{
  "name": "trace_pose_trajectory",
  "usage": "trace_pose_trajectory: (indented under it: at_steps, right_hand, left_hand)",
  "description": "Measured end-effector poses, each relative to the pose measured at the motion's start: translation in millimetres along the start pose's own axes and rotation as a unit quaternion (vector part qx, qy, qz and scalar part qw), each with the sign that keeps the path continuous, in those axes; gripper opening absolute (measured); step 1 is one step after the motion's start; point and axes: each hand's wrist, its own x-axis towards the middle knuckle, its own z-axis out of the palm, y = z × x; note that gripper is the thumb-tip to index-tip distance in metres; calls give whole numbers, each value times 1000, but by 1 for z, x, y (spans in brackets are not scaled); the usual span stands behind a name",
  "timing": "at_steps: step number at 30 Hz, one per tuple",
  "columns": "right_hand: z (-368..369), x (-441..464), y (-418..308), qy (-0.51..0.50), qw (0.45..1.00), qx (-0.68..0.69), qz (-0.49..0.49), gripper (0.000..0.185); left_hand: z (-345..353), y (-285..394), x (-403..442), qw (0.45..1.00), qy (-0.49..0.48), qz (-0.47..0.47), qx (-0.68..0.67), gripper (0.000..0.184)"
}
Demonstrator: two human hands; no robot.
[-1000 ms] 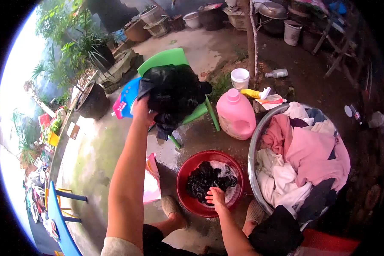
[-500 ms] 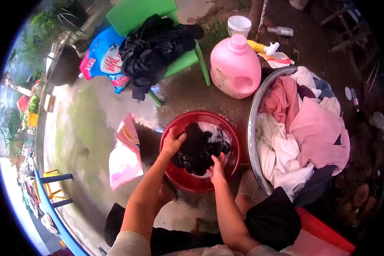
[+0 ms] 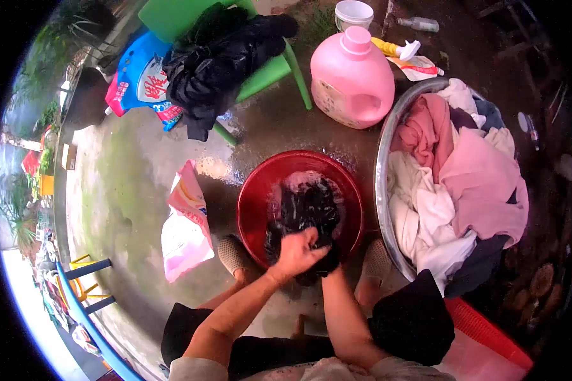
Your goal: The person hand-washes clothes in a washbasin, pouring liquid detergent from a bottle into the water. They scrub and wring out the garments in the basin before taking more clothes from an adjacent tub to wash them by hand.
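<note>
Lower centre, your left hand (image 3: 299, 254) clutched black cloth (image 3: 308, 206) in the red basin (image 3: 254, 200); your right hand was hidden, grip unreadable!

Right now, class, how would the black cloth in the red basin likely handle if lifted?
The black cloth is probably floppy: it lies bunched in the red basin. It looks wet and shiny, so likely heavy for its size. Pale foam beside it may make it slippery.

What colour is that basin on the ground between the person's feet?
The basin is deep red; it shows best in the head view.
</note>
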Motion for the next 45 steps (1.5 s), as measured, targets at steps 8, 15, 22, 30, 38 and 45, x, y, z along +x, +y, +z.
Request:
trace_pose_trajectory:
  at_steps: [8, 15, 22, 30, 38, 45]
  right_hand:
    - [121, -25, -26, 162, 917, -305, -198, 61]
    - [9, -12, -7, 389, 787, -458, -138, 69]
    - [-5, -27, 0, 294, 727, -572, -243, 81]
    - [24, -37, -20, 248, 958, -145, -4, 95]
    - [23, -10, -14, 241, 909, -337, -39, 84]
    - [121, -71, -30, -17, 707, -621, -338, 76]
  left_hand:
    - [-87, -45, 18, 958, 245, -37, 146, 25]
    - [-57, -79, -21, 919, -196, -174, 296, 38]
    - [-43, -90, 72, 969, 187, -57, 152, 71]
    - [47, -92, 69, 985, -11, -169, -35, 59]
    - [-77, 48, 1, 929, 30, -29, -367, 32]
    - [-138, 64, -56, 973, 85, 107, -186, 24]
